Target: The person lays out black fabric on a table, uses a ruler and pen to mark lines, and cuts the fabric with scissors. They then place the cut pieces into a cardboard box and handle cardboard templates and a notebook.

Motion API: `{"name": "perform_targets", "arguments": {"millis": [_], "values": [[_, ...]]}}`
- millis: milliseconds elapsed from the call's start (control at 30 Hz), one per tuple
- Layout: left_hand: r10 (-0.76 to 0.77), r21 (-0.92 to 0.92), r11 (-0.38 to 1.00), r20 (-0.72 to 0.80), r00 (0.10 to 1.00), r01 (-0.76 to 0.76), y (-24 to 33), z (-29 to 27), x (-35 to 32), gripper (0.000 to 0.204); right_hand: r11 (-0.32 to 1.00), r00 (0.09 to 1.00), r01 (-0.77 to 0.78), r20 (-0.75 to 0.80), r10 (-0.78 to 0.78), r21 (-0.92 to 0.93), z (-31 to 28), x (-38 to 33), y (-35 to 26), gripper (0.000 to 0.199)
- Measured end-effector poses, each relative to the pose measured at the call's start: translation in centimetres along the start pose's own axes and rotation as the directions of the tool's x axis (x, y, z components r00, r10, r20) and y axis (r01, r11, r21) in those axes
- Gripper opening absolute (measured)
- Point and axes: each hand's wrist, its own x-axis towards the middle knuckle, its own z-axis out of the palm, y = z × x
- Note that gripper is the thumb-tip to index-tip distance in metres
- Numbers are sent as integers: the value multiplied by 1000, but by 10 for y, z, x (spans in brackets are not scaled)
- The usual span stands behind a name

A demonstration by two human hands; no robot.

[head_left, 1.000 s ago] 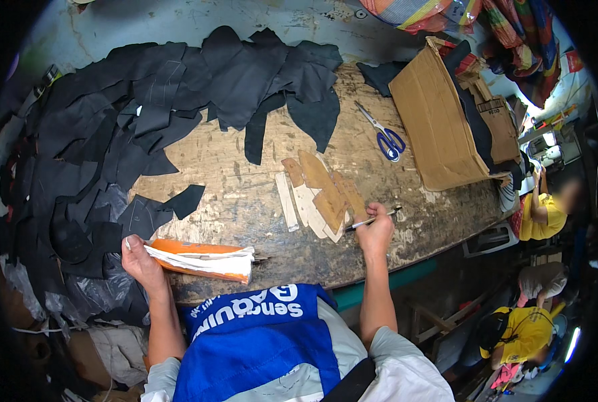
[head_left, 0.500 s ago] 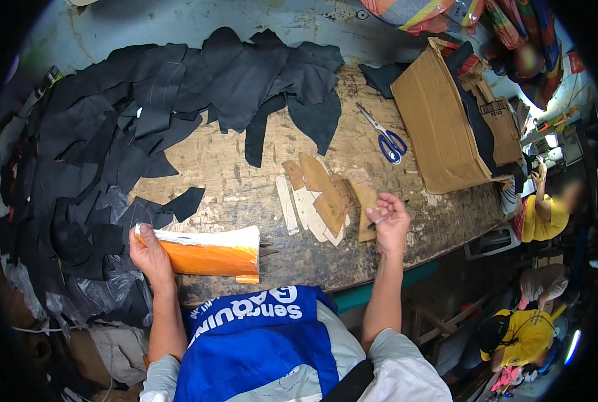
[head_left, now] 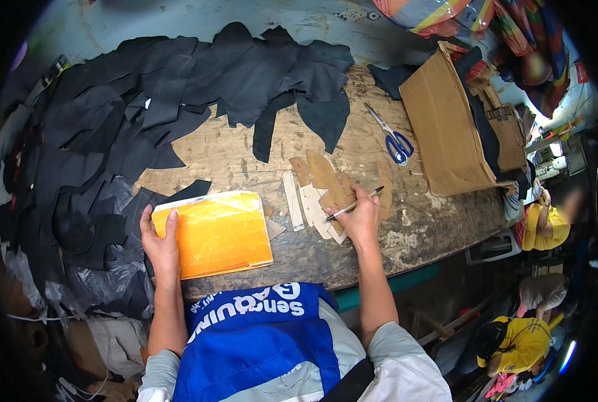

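Observation:
My left hand (head_left: 160,248) grips the left side of a notebook (head_left: 218,234) with an orange-yellow cover, its thumb on the cover. The notebook lies near the table's front edge, beside black cut pieces. Between the fingers of my right hand (head_left: 362,222) is a slim dark pen (head_left: 337,214), slanting up to the right. That hand is over several flat pattern pieces: brown ones (head_left: 323,175), cream ones (head_left: 310,206) and a narrow pale strip (head_left: 292,201). One tan piece (head_left: 385,179) lies just right of the hand, partly hidden by it.
Black leather-like sheets (head_left: 238,74) cover the table's far and left sides. Scissors (head_left: 398,146) with blue handles lie to the right of the patterns. Beyond them stands a cardboard box (head_left: 443,127) holding dark material. People in yellow shirts (head_left: 525,342) are at the right, off the worn wooden table (head_left: 245,154).
The notebook has tipped from nearly edge-on so its cover now faces up. My right hand has moved left and slightly down with the pen, from the tan piece toward the other patterns.

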Motion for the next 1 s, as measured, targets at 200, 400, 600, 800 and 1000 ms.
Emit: {"name": "perform_targets", "arguments": {"millis": [200, 400, 600, 800, 1000], "values": [[76, -157, 985, -14, 997, -78, 8, -1, -11, 61, 987, 990, -129, 66, 123, 93, -5, 1, -6, 69], [191, -258, 947, -28, 981, -192, 10, -7, -20, 59, 982, 993, -116, 17, 115, 151, 1, -2, 1, 68], [219, -299, 929, -29, 975, -218, 4, -15, -24, 56, 979, 994, -108, 5, 109, 171, 6, -2, 7, 67], [215, -208, 953, -49, 975, -221, -20, -6, -3, 48, 980, 993, 51, -118, -29, 193, 14, -8, 17, 63], [127, -301, 942, -81, 989, -146, -38, -5, 7, 42, 818, 968, 71, -239, 83, 570, 33, -12, 29, 54]]}}
